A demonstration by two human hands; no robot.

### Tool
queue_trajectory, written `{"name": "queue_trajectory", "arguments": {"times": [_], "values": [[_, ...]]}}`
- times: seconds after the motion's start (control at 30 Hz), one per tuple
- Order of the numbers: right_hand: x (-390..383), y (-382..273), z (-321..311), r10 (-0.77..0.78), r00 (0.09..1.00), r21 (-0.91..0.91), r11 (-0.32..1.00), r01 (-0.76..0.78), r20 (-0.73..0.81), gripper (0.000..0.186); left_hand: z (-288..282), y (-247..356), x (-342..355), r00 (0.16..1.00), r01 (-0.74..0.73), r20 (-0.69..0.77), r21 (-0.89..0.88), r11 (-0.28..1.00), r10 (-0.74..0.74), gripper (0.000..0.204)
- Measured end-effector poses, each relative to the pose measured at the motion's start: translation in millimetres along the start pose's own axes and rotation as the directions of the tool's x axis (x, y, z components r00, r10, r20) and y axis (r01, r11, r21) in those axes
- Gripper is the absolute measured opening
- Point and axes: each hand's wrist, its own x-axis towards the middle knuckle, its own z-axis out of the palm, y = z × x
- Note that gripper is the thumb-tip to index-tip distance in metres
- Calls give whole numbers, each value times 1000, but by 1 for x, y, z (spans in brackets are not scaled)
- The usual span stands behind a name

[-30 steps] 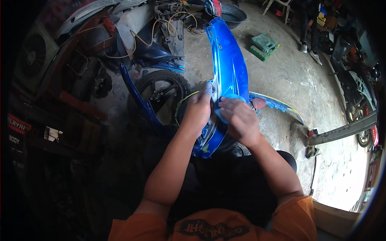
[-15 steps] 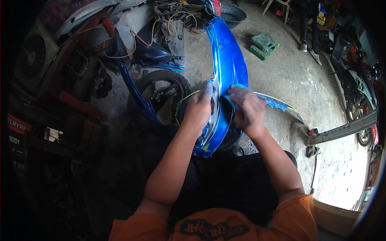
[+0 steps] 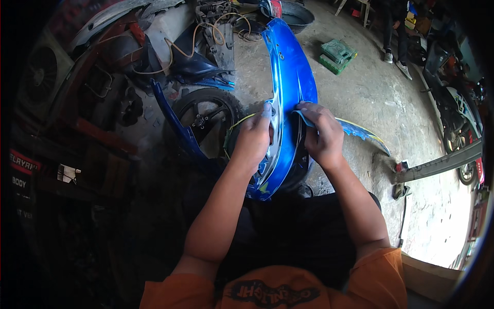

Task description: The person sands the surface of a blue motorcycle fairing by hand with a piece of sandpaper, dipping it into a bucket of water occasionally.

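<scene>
A long, curved blue motorcycle body panel (image 3: 294,64) stands across the middle of the view, its far end away from me and its near end by my knees. My left hand (image 3: 253,140) grips its pale left edge, thumb on top and fingers hidden underneath. On the right edge is my right hand (image 3: 325,133), fingers bent around a thin blue sheet (image 3: 304,118) that looks like sandpaper. The sheet touches or nearly touches the panel beside a dark opening.
A black wheel (image 3: 203,116) lies to the left, near a dark blue trim strip (image 3: 172,113). Another blue panel with a yellow edge (image 3: 363,135) rests on the right. Farther off are a green case (image 3: 337,55), a black basin (image 3: 298,15) and a person's legs (image 3: 395,38).
My right hand has shifted slightly right, toward the panel's right edge, and its blur is gone. My left hand keeps its grip, and the panel has barely moved.
</scene>
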Motion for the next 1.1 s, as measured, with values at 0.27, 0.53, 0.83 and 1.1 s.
{"name": "queue_trajectory", "arguments": {"times": [0.27,0.53,0.83,1.1], "values": [[0,3,-10,-66,996,-43,997,68,53,30,2,3,-3,1000,13,8,2,1000,-13,53],[4,2,-12,-132,984,-105,984,145,118,30,1,3,-3,1000,-18,24,-15,1000,18,52],[3,1,-10,-177,976,-138,971,194,126,32,-1,-2,-2,1000,-24,2,0,1000,24,54],[-3,4,-8,-111,989,-75,990,118,100,31,0,1,-3,1000,-12,13,14,1000,12,54]]}}
